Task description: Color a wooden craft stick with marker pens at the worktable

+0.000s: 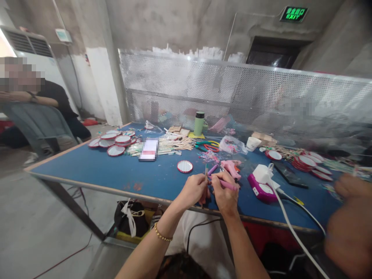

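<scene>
My left hand [194,190], with a beaded bracelet at the wrist, is closed around a thin flat stick [206,169] whose greenish upper end stands above the fingers. Close beside it, my right hand [225,195] grips a pinkish-purple pen [228,185], its tip side turned toward the stick. Both hands are near the table's front edge and hide where pen and stick may meet. Just beyond them lies a purple pen-shaped piece [213,169]. A pink glue gun [231,169] rests behind my right hand. One red-rimmed white lid [185,166] lies ahead of my left hand.
More lids [116,150] and wooden sticks [174,145] cover the blue table's [95,174] back. A phone [148,149], green bottle [199,124], pliers [210,146] and paper cup [253,143] stand or lie there. A purple power strip [261,190] with cables sits right, near another person's blurred arm [348,224].
</scene>
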The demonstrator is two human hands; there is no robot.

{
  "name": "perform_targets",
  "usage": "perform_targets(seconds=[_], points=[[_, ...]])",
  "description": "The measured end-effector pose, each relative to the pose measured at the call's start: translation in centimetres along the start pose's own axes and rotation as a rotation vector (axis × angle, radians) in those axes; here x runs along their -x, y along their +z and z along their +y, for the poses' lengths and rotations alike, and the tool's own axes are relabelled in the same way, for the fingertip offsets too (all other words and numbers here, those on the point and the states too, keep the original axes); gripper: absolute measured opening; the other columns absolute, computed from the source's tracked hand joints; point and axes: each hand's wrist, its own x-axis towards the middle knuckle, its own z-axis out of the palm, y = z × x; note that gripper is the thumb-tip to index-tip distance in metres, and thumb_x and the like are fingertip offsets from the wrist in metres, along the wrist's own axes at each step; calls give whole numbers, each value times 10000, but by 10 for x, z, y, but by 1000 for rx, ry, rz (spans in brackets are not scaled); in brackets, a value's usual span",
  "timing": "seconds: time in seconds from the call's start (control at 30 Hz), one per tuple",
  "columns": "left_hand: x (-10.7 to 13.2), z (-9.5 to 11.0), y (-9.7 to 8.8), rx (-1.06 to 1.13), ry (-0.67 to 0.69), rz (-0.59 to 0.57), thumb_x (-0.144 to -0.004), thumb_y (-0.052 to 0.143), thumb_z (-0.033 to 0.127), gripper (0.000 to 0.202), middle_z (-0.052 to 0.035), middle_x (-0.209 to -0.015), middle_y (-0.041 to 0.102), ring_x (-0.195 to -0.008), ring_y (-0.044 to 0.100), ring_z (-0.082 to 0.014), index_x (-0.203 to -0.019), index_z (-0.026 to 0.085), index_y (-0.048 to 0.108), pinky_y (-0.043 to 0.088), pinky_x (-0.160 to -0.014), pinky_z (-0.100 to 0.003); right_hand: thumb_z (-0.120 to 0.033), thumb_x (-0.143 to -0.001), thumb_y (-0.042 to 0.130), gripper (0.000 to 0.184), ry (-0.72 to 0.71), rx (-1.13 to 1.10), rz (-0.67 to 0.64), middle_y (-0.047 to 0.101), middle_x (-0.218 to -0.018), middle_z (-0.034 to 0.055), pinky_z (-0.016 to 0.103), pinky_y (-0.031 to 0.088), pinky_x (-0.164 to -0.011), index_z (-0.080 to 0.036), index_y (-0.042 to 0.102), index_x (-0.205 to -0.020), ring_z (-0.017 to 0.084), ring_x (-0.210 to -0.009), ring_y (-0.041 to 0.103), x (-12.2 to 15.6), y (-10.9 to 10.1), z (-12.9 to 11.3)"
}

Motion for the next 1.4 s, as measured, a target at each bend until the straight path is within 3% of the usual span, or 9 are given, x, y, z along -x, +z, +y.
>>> perform_targets(seconds=[0.93,1.13,1.4], points=[[0,-1,0,-36,12,1,-845,406,179,224,36,-450,514,-345,475,-99,-632,196,476,369,-362,-183,-292,-885,554,243,4,-4,8,633,-589,-9,262,460,-558,-214,583,-657,153,-551,585,0,0,2],[1,0,0,-48,14,1,-837,389,149,240,44,-421,487,-343,472,-101,-620,197,480,377,-359,-180,-263,-882,546,248,-58,-8,-4,618,-589,-12,258,462,-572,-215,570,-640,147,-562,584,-1,0,1],[0,-2,0,-44,15,1,-841,398,154,222,40,-456,521,-347,483,-100,-635,199,469,376,-364,-182,-298,-889,558,241,10,-6,13,631,-594,-6,265,444,-552,-214,590,-666,153,-558,575,2,1,5]])
